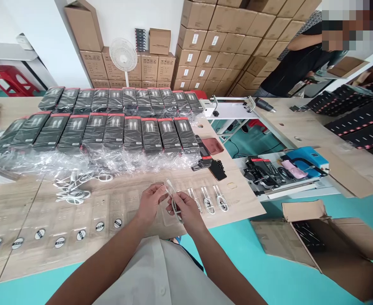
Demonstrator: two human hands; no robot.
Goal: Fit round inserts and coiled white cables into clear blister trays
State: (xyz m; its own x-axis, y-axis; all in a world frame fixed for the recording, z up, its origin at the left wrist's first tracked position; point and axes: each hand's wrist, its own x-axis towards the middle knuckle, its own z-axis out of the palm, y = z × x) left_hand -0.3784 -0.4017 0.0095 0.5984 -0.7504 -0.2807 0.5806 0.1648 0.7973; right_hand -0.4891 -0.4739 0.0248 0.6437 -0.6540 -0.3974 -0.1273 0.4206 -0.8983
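The cable [173,195] is clamped by the left hand [148,204] and the right hand [188,214], just above the tray [107,207]. Three seated cables [210,199] fill the tray's right end, and its other slots look unfilled. Beyond its left lie loose cables [73,191], and behind it boxes [132,133].

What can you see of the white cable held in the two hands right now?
The white cable is thin and looks like smooth plastic-coated cord. One end, a straight white plug, sticks up and to the left. The rest hangs bunched in a loose loop. The left hand pinches it near the plug, and the right hand grips the looped part. It is held in the air above clear plastic trays on the wooden table, touching only the fingers.
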